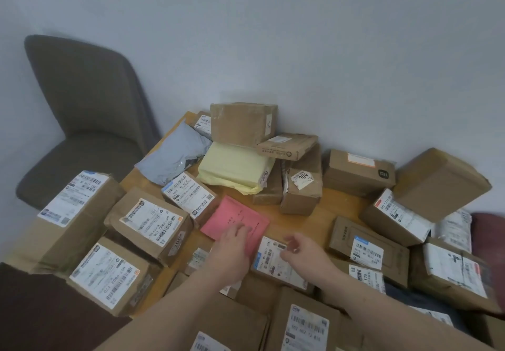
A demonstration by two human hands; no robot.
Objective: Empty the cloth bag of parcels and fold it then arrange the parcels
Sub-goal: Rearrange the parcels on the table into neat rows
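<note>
Brown labelled parcels (149, 223) lie scattered flat around a pink envelope (234, 220).

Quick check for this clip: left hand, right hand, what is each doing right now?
Left hand: open, fingers resting flat on the flat pink paper envelope.
Right hand: fingers loosely curled above a white-labelled brown parcel, holding nothing visible.

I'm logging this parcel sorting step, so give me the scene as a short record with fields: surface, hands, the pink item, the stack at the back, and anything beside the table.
surface: wooden table crowded with labelled cardboard parcels
left hand: left hand rests on the pink envelope, fingers fairly straight
right hand: right hand hovers over a white-labelled parcel, fingers loosely curled, holding nothing
back stack: yellow padded mailer leaning among brown boxes
also: grey poly mailer
beside table: grey chair
cloth bag: not identifiable
</note>
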